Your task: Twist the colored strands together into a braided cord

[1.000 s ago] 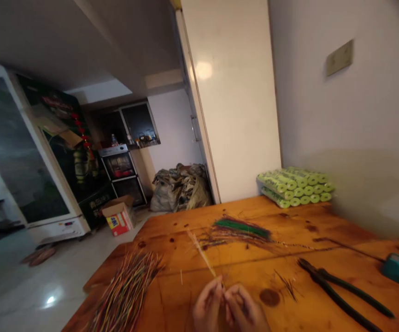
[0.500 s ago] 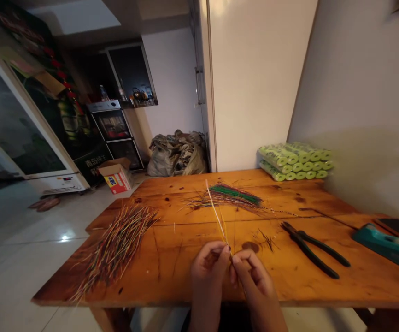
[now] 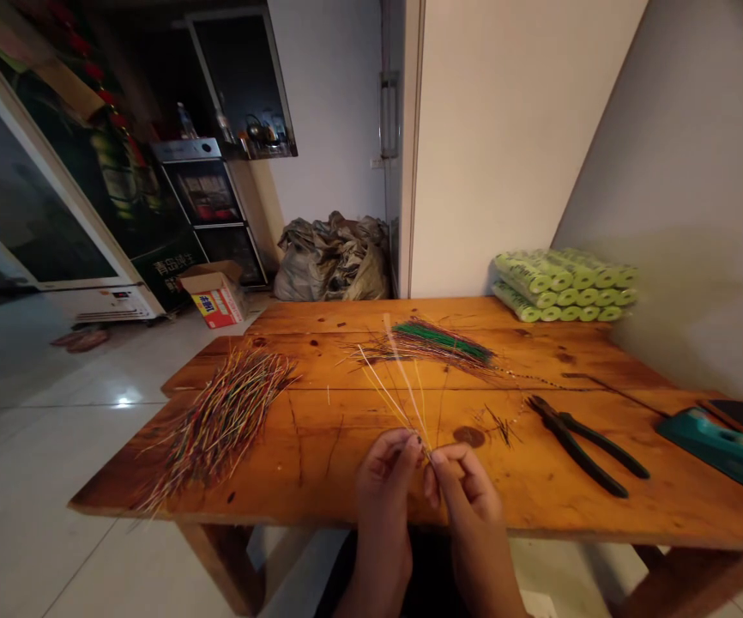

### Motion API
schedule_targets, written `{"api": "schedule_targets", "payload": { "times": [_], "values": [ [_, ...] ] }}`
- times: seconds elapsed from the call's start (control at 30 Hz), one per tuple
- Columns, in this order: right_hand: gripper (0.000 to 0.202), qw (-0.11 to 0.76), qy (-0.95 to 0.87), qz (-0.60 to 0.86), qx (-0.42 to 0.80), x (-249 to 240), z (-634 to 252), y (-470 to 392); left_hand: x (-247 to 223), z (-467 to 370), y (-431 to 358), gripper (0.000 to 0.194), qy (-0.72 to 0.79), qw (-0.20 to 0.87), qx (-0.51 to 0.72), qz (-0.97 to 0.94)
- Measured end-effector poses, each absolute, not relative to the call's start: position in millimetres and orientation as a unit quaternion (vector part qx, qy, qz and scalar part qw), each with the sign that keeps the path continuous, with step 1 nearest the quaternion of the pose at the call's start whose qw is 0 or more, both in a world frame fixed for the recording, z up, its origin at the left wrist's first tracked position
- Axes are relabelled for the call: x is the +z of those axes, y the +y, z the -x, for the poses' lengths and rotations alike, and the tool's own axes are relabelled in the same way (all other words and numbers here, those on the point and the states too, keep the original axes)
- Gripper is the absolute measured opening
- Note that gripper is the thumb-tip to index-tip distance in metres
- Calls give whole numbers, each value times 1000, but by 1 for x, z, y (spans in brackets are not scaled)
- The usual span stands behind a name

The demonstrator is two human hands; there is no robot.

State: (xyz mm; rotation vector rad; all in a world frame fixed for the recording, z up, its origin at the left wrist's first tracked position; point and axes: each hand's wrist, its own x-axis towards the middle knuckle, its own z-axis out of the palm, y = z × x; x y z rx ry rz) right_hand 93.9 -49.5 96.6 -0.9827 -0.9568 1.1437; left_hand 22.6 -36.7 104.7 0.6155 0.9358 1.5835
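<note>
Near the front edge of the wooden table, my left hand (image 3: 389, 472) and my right hand (image 3: 465, 481) meet, both pinching thin wires (image 3: 381, 384). The white and yellow strands fan out upward from my fingertips, and some are blurred. A loose pile of multicoloured wires (image 3: 223, 421) lies to the left of my hands. Farther back rests a bundle of wires with a green middle (image 3: 445, 341). Right of my right hand, a few short dark wire pieces (image 3: 504, 425) lie beside pliers with dark handles (image 3: 587, 446), whose handles are spread.
A teal tape dispenser (image 3: 719, 451) sits at the table's right edge. Stacked light-green rolls (image 3: 564, 283) stand at the back right against the wall. On the floor behind are a cardboard box (image 3: 214, 294) and a large stuffed sack (image 3: 333, 257). The wooden table (image 3: 359, 481) has knots.
The strands at my fingertips have spread from a close bunch into a wide fan. Both hands stay pinched together. The camera view has tilted slightly downward.
</note>
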Motion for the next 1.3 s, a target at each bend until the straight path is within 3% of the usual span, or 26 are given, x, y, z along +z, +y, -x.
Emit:
{"api": "schedule_targets", "payload": {
  "times": [0.53, 0.97, 1.3],
  "values": [
    [24, 594, -458, 418, 513, 94, -86, -46, 97, -9, -34, 16, 408, 544, 691, -246],
    [21, 570, -481, 412, 523, 96, -91, -46, 98, 1, -34, 14, 366, 623, 641, -259],
    [24, 506, -498, 394, 584, 93, -102, -43, 93, 3, -34, 13, 419, 531, 663, -321]
  ]
}}
